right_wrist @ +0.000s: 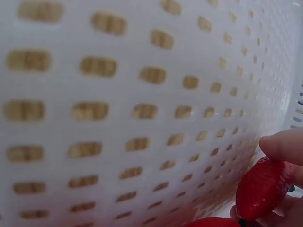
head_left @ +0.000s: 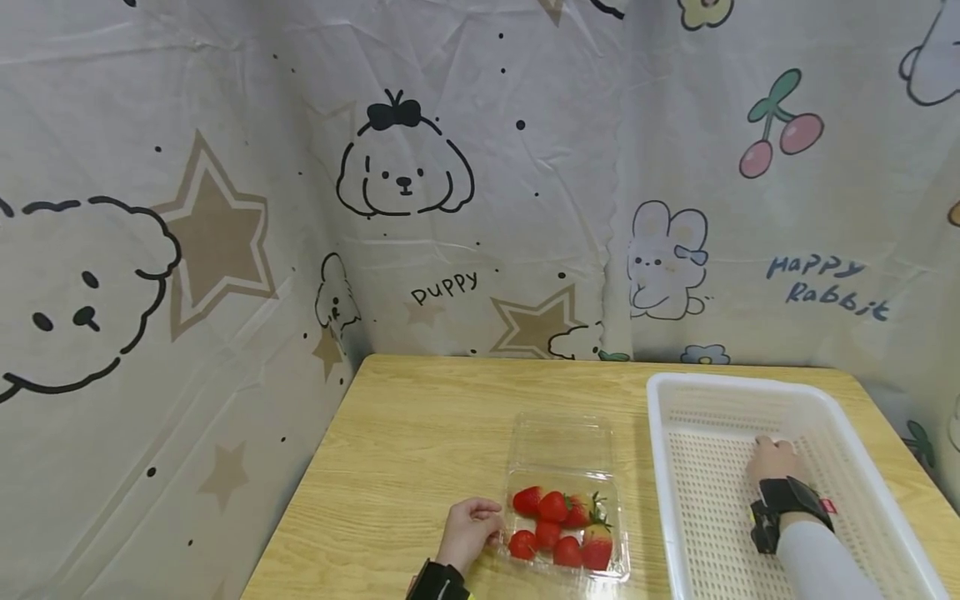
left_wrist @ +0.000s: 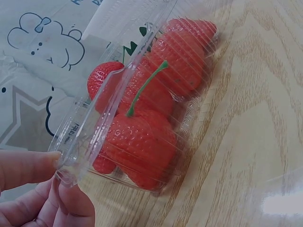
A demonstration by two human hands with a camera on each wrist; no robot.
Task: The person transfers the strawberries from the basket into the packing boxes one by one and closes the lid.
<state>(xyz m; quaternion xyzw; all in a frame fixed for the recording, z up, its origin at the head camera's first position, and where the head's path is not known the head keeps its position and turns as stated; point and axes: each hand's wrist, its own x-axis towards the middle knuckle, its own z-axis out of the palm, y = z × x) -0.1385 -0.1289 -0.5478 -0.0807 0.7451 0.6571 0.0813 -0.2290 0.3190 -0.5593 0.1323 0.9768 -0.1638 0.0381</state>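
Observation:
In the head view a clear plastic box point(head_left: 562, 442) stands with its lid folded back, holding several red strawberries point(head_left: 553, 506). My left hand point(head_left: 471, 529) is at the box's left side; the left wrist view shows its thumb and fingers pinching the box's rim point(left_wrist: 71, 165). One strawberry point(left_wrist: 139, 146) there has a green stem. Inside the white basket point(head_left: 667, 467), my right hand point(head_left: 775, 462) grips a red strawberry point(right_wrist: 265, 187), seen in the right wrist view but hidden in the head view. Below it, part of another red thing point(right_wrist: 213, 222) shows at the frame's bottom.
The wooden table point(head_left: 405, 442) carries the plastic box in the middle and the perforated basket on the right. Raised basket walls surround my right hand. A patterned cloth point(head_left: 465, 242) hangs behind the table and along its sides.

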